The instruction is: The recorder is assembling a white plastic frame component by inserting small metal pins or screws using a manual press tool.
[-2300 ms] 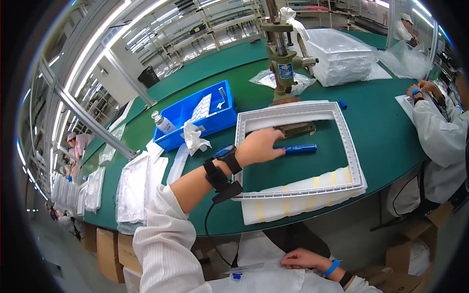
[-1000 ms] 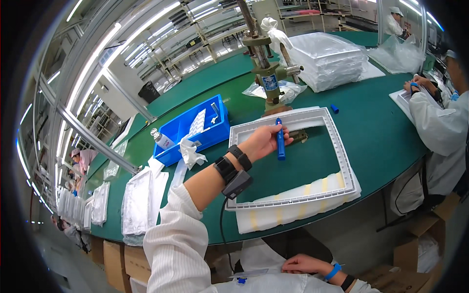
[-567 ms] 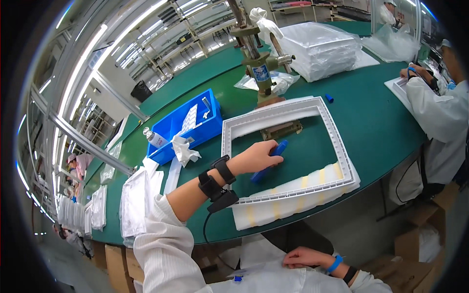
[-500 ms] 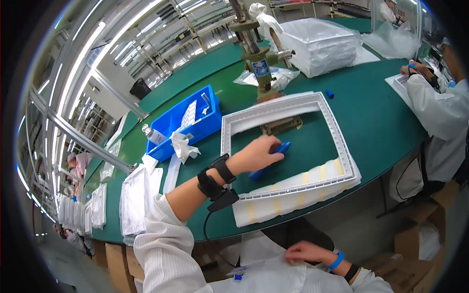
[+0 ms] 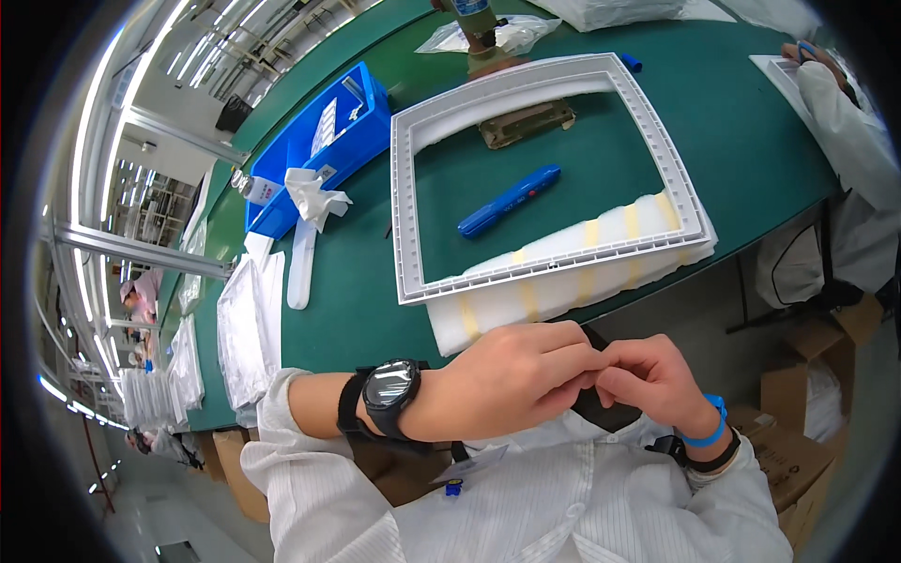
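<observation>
My left hand [image 5: 511, 380] and my right hand [image 5: 652, 380] meet in front of my body, just off the table's near edge. Their curled fingertips touch each other. Both are closed in a pinch, and whatever may lie between the fingers is hidden. Beyond them, a white rectangular plastic frame [image 5: 405, 197] rests on the table, its near side on white foam [image 5: 497, 310] with yellow stripes. A blue marker pen [image 5: 510, 200] lies slantwise on the green surface inside the frame's opening, apart from both hands.
A blue bin [image 5: 361, 141] with small parts stands left of the frame, a small bottle [image 5: 255, 188] and crumpled white tissue [image 5: 314, 197] by it. Behind the frame rises a press post [image 5: 479, 33]. Bagged white pieces [image 5: 246, 328] lie at left; another person's sleeve [image 5: 835, 131] is at right.
My left hand has come back from over the marker pen, leaving it inside the frame, and now meets my right hand, which has risen from my lap. The view has tilted downward.
</observation>
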`<state>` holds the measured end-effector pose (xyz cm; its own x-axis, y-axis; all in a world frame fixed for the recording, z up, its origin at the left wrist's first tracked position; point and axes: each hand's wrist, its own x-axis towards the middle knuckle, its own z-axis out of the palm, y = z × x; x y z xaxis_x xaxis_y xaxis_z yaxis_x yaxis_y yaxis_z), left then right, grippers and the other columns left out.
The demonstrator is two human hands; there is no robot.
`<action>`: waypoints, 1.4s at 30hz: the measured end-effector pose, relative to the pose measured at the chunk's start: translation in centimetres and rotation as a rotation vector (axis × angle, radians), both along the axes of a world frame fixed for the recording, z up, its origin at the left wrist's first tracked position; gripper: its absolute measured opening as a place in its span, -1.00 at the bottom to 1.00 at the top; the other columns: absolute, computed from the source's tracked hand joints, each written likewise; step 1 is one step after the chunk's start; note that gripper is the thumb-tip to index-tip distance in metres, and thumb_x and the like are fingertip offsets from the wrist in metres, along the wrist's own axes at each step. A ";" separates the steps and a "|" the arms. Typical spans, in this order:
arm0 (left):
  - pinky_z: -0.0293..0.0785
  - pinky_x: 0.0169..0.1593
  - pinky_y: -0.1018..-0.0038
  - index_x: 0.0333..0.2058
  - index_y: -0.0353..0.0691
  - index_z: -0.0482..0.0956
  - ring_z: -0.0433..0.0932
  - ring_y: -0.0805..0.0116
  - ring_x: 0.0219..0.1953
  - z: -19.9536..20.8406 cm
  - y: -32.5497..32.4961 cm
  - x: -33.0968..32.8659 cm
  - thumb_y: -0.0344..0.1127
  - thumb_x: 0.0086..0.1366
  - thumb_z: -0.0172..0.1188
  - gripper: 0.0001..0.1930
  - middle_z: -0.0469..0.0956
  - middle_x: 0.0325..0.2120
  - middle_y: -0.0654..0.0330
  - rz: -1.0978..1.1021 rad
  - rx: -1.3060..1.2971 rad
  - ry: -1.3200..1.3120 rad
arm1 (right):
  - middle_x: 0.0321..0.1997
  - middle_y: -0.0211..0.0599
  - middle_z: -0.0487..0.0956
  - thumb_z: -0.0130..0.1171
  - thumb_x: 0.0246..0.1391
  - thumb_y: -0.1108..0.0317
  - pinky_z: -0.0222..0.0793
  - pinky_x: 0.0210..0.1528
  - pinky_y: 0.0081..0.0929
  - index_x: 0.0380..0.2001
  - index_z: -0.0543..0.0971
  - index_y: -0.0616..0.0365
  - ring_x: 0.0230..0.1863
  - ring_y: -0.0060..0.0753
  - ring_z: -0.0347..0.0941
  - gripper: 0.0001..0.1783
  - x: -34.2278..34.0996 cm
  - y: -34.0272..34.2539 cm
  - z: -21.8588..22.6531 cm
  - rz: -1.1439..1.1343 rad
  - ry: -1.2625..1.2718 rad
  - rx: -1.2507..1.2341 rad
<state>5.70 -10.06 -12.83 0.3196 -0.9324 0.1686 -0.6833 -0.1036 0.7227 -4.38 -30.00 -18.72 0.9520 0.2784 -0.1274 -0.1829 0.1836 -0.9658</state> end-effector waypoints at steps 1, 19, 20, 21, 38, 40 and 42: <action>0.51 -0.38 0.36 -0.18 -0.25 0.59 0.57 0.18 -0.40 -0.1 -0.1 0.0 -0.54 0.08 0.28 -0.73 0.56 -0.36 0.15 -0.008 -0.001 -0.001 | -0.53 -0.39 0.59 0.12 0.21 0.45 0.27 -0.49 -0.71 -0.27 0.64 0.28 -0.50 -0.73 0.42 -0.85 -0.1 -0.1 0.0 0.021 -0.004 -0.009; 0.40 -0.57 0.41 -0.29 -0.19 0.48 0.39 0.29 -0.61 -0.7 -0.9 -1.8 -0.41 0.08 0.23 -0.81 0.31 -0.55 0.18 -0.380 0.102 -0.148 | -0.57 -0.35 0.62 0.14 0.06 0.44 0.31 -0.55 -0.59 -0.38 0.68 0.20 -0.64 -0.57 0.41 -0.85 -1.1 -0.6 -1.4 0.279 -0.153 -0.142; 0.39 -0.58 0.43 -0.31 -0.21 0.47 0.39 0.30 -0.61 -0.9 -0.8 -2.1 -0.42 0.08 0.22 -0.82 0.30 -0.55 0.19 -0.394 0.079 -0.221 | -0.58 -0.32 0.61 0.14 0.06 0.44 0.31 -0.54 -0.57 -0.37 0.68 0.21 -0.64 -0.55 0.42 -0.85 -1.2 -0.6 -1.6 0.297 -0.180 -0.126; 0.38 -0.58 0.44 -0.33 -0.22 0.45 0.39 0.31 -0.60 -1.0 -0.7 -2.4 -0.44 0.09 0.21 -0.84 0.29 -0.55 0.19 -0.405 0.057 -0.295 | -0.59 -0.28 0.60 0.15 0.06 0.43 0.31 -0.54 -0.56 -0.37 0.67 0.22 -0.64 -0.52 0.42 -0.85 -1.3 -0.6 -1.7 0.317 -0.210 -0.110; 0.23 -0.65 0.61 -0.43 -0.14 0.38 0.30 0.54 -0.67 -2.0 0.6 -7.2 -0.43 0.01 0.16 -0.86 0.21 -0.62 0.31 -0.352 0.050 -0.567 | -0.60 -0.18 0.56 0.19 0.08 0.34 0.30 -0.54 -0.46 -0.36 0.67 0.18 -0.64 -0.35 0.40 -0.84 -2.6 -0.7 -2.8 0.540 -0.276 -0.111; 0.22 -0.67 0.60 -0.42 -0.14 0.38 0.31 0.54 -0.68 -2.9 0.8 -8.0 -0.42 0.01 0.16 -0.85 0.21 -0.62 0.30 -0.354 0.046 -0.523 | -0.58 -0.16 0.58 0.17 0.10 0.30 0.35 -0.49 -0.41 -0.36 0.67 0.18 -0.60 -0.27 0.45 -0.81 -2.9 -0.6 -2.7 0.593 -0.247 -0.119; 0.26 -0.70 0.58 -0.37 -0.16 0.39 0.35 0.51 -0.69 -3.9 1.5 -9.4 -0.41 0.04 0.16 -0.84 0.24 -0.59 0.25 -0.350 0.071 -0.450 | -0.57 -0.16 0.59 0.16 0.10 0.28 0.36 -0.47 -0.39 -0.37 0.67 0.19 -0.57 -0.25 0.48 -0.79 -3.4 -0.1 -3.5 0.668 -0.229 -0.131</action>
